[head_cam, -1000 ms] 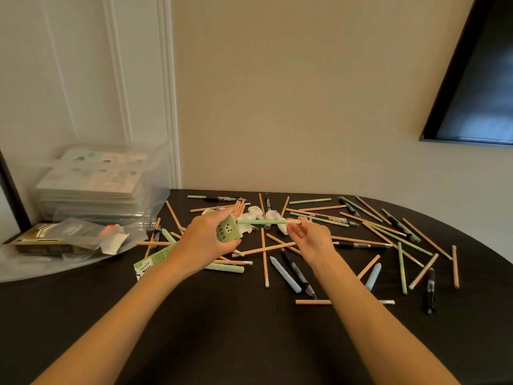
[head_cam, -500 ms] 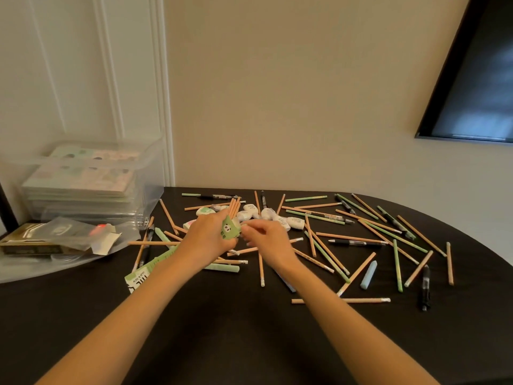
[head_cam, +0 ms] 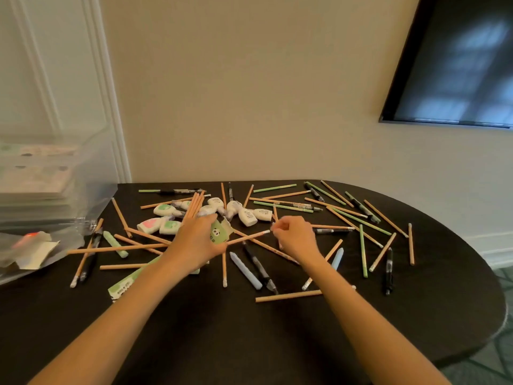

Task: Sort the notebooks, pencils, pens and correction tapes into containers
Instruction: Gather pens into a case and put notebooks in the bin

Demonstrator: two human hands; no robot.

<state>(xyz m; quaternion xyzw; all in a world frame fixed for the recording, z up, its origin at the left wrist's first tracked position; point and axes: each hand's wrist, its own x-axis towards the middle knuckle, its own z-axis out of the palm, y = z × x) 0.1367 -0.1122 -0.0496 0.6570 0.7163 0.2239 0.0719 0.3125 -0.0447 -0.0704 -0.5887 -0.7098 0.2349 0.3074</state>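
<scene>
My left hand [head_cam: 195, 241] grips a long green pencil box [head_cam: 217, 232] with a panda on its open flap, resting on the dark table [head_cam: 277, 343]. A bundle of wooden pencils [head_cam: 195, 205] shows just beyond that hand. My right hand [head_cam: 294, 235] has curled fingers that pinch the eraser end of a wooden pencil [head_cam: 247, 238] lying between both hands. Scattered around are wooden and green pencils, black pens [head_cam: 259, 269] and white correction tapes [head_cam: 247, 217]. Notebooks lie stacked in a clear bin [head_cam: 83, 190] at the far left.
A crumpled plastic bag [head_cam: 30, 247] lies in front of the bin. More correction tapes [head_cam: 159, 225] sit left of my left hand. Pale blue pens [head_cam: 245, 270] lie near the middle. A dark screen [head_cam: 458, 59] hangs on the wall; the table's rounded edge [head_cam: 497, 287] curves at right.
My right hand slid a green pencil toward the box, let it go, then moved right to a wooden pencil. My left hand kept hold of the green box.
</scene>
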